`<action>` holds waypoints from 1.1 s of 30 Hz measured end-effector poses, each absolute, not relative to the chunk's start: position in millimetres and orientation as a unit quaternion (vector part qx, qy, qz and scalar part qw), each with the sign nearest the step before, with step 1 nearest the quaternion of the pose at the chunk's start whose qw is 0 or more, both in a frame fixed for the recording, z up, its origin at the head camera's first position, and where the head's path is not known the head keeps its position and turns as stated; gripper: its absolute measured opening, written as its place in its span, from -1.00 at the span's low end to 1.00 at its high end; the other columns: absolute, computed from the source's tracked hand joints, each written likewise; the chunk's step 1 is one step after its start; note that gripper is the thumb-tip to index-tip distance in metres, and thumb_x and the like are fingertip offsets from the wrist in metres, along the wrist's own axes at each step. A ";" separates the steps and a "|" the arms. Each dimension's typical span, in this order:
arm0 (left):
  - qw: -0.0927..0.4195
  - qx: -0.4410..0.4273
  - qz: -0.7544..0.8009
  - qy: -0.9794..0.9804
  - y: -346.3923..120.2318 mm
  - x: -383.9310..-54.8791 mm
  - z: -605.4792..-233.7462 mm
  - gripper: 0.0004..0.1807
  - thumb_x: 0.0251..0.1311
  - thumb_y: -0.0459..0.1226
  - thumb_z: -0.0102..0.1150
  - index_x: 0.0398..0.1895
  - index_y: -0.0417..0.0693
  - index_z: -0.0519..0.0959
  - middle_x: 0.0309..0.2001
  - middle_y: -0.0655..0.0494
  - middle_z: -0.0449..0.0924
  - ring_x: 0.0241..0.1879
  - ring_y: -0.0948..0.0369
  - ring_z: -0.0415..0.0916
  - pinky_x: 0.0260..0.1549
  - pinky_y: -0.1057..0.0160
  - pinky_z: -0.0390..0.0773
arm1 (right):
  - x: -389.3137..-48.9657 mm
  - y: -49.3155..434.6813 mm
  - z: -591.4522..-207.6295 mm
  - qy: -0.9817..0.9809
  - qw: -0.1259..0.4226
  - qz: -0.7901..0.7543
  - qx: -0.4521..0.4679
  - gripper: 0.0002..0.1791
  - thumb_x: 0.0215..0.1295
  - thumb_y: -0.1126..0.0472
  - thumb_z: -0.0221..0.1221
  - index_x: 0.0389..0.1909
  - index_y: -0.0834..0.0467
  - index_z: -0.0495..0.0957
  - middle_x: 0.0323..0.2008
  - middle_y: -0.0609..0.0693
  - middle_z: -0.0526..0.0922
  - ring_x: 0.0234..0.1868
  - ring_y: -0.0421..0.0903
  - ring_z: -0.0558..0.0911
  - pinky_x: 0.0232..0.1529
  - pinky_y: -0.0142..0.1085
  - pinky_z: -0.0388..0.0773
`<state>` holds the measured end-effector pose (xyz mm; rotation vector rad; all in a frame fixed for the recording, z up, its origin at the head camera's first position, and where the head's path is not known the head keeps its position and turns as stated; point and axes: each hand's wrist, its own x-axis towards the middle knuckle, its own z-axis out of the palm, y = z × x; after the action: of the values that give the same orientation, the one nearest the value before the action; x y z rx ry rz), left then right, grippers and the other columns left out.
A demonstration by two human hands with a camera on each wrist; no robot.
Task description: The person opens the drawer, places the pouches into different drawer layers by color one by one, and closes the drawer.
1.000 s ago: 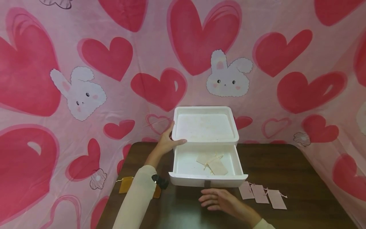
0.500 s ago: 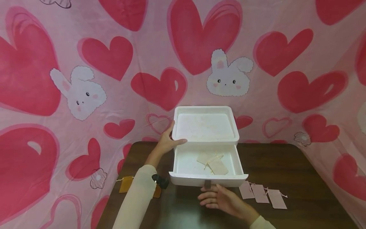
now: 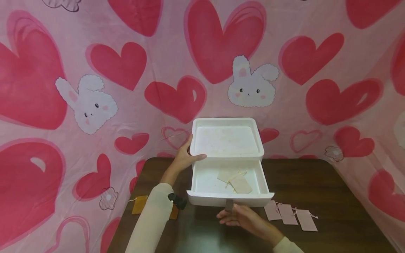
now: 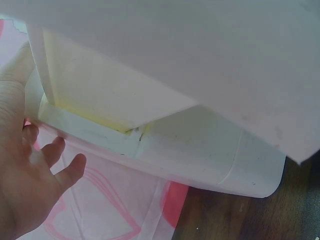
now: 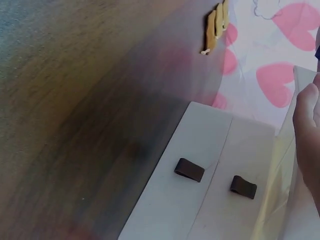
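A white drawer cabinet with a tray-like top stands at the back of the table. Its upper drawer is pulled out, and several beige drawstring pouches lie inside on the right. My left hand grips the cabinet's left side, thumb on the front edge; its spread fingers show in the left wrist view. At the drawer's front, my right hand has its fingers behind the brown pull tab, the thumb just right of it. The right wrist view shows brown tabs lower on the cabinet.
Three pink drawstring pouches lie in a row right of the drawer. Mustard-coloured pouches lie at the left, partly behind my left sleeve. Under everything is a dark wooden table; a pink heart-and-rabbit cloth hangs behind.
My right hand has moved slightly up and left, from below the pull tab to having its fingers behind it. The left hand, drawer and pouches stay where they were.
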<state>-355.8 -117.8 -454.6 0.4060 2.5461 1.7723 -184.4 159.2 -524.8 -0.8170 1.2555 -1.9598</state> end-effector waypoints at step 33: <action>0.008 0.143 0.585 0.799 -118.2 -358.2 -457.4 0.28 -0.02 -0.11 0.59 0.67 0.09 -0.09 0.59 -0.03 0.18 0.37 0.00 0.40 0.36 -0.04 0.48 | -190.0 148.5 -513.6 0.530 0.286 -0.769 -0.215 -0.67 0.63 0.25 -0.17 -0.05 0.06 0.61 -0.14 -0.19 0.83 -0.05 -0.26 0.78 0.00 -0.42 0.69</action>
<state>-358.2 -118.2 -457.4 0.4455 2.4967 1.8272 -190.0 148.5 -513.6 -0.5742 1.4175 -2.0558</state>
